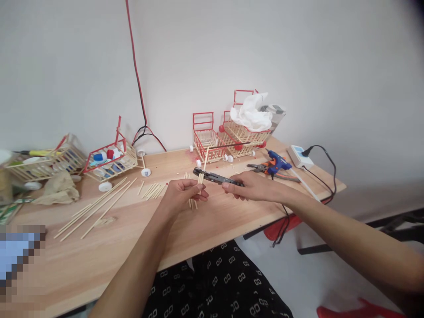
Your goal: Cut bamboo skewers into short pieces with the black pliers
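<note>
My left hand [185,194] is closed around a few thin wooden sticks [200,178]; one reaches up well past the others. In my right hand [247,186] is a dark metal plier-like cutting tool [215,177], its fingers wrapped round the handles. The tool's head meets the held sticks just above my left fingers. Whether its jaws are fully closed on a stick is too small to tell. Beside my left hand lie several short cut sticks [154,191] in a row, with more partly hidden under it. Longer sticks [99,212] lie further left.
Behind my hands stand a small red-trimmed stick cart [208,143] and a larger one [245,137] bearing a white plastic bag [253,112]. Two filled carts are at left. A blue glue gun [277,162], pliers [258,168] and power strip [296,157] lie right.
</note>
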Tool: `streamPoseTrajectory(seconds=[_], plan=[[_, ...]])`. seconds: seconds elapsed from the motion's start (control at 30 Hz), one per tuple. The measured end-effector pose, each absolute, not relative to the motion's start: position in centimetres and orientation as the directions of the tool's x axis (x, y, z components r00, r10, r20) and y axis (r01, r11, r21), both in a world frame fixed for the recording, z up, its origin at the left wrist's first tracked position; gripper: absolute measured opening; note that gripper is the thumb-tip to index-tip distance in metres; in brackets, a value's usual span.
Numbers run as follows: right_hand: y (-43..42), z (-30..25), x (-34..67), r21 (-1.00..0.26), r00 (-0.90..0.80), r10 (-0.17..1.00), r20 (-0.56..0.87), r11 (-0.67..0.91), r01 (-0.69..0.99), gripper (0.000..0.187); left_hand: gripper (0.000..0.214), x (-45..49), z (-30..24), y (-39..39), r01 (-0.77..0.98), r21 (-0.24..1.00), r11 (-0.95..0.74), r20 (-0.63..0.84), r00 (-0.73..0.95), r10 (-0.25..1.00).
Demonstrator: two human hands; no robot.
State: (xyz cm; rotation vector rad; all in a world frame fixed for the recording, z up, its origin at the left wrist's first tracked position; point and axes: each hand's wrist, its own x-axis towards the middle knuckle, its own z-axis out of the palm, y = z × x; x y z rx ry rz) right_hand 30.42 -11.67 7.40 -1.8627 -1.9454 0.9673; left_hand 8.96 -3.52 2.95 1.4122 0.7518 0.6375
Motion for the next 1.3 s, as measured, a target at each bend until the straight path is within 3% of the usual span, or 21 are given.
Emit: streamPoseTrajectory(seconds=[0.53, 0.83, 1.07, 1.3], plan=[[-11.6, 6.9, 30.6, -0.594, -0.105, 0.972, -0.209, -0.041, 0.803, 0.057, 0.023, 9.0, 2.8, -3.3, 0.068, 0.995, 0.074, -0.1, 0.626, 0.773], [-11.6, 6.7, 29.9, -0.466, -0.077, 0.989, -0.124, 0.011, 0.885, 0.059, 0.022, 9.2, 2.8, -3.5, 0.085, 0.989, 0.121, -0.147, 0.625, 0.767], [-11.7, 5.6, 29.9, -0.514, -0.104, 0.99, -0.1, 0.038, 0.857, 0.062, 0.024, 9.2, 2.4, -3.6, 0.115, 0.98, 0.161, -0.198, 0.598, 0.776], [-11.9, 5.0, 29.9, -0.485, -0.092, 0.993, -0.078, 0.042, 0.874, 0.062, 0.025, 9.2, 2.3, -3.5, 0.139, 0.982, 0.125, -0.185, 0.621, 0.761]])
